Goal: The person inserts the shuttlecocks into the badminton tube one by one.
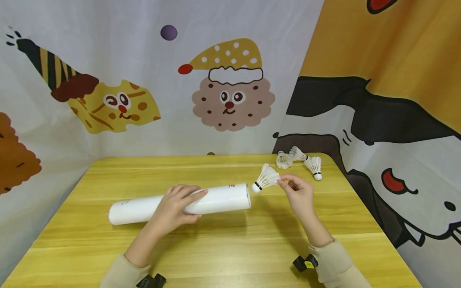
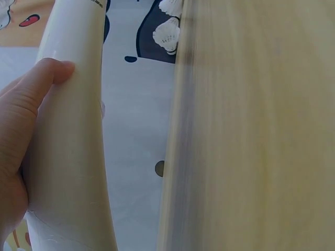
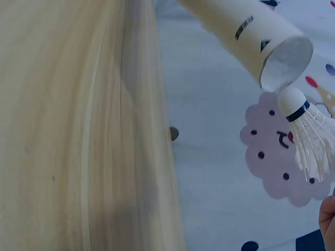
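Observation:
A long white tube is held level above the yellow table; my left hand grips it around the middle. In the left wrist view the thumb lies along the tube. My right hand pinches the feathers of a white shuttlecock, whose cork tip points at the tube's open right end and sits just outside it. The right wrist view shows the shuttlecock right below the tube's mouth.
Three more shuttlecocks lie near the table's far right corner. Printed cartoon cloth hangs behind and to the right of the table. The table's right edge runs close to the right forearm.

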Tool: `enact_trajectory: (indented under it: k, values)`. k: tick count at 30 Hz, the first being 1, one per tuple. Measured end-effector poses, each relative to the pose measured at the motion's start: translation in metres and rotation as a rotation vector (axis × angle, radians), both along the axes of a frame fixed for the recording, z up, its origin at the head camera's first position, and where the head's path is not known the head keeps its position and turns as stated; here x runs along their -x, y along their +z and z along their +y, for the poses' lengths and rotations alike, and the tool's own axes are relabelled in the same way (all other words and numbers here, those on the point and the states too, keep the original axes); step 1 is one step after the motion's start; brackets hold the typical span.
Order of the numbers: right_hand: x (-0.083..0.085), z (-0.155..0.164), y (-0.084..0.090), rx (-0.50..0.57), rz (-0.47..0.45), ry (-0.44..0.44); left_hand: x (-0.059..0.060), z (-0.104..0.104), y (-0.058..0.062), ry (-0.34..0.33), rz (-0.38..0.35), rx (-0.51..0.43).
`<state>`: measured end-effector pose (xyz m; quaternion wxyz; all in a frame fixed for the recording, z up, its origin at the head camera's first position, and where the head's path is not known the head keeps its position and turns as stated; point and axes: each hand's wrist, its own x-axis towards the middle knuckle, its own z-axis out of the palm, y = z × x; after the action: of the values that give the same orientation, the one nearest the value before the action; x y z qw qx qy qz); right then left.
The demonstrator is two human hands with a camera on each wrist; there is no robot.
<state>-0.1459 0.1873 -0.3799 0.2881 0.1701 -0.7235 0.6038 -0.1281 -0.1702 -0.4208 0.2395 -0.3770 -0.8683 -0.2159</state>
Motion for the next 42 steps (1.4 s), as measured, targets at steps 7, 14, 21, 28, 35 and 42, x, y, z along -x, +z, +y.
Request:
enact_trajectory:
  k: [7,14,21,28,35,42]
  values:
    - [-0.012,-0.007,0.002,0.003,0.061,0.076,0.001,0.000,0.002,-0.004,0.013,-0.007]
    - [-0.015,-0.015,-0.006,0.022,0.083,0.173,0.000,0.001,0.001,-0.006,0.006,-0.002]
    - [-0.017,-0.023,-0.013,0.019,0.041,0.221,0.000,0.001,0.001,-0.004,0.010,0.001]
    - [-0.022,-0.030,-0.018,-0.087,0.038,0.222,0.001,0.001,-0.001,-0.006,0.034,-0.013]
    - [-0.025,-0.033,-0.021,-0.201,0.047,0.240,0.003,0.000,-0.004,-0.012,0.062,-0.025]
    - [-0.024,-0.038,-0.024,-0.216,0.068,0.291,0.001,0.001,-0.002,-0.011,0.036,-0.006]
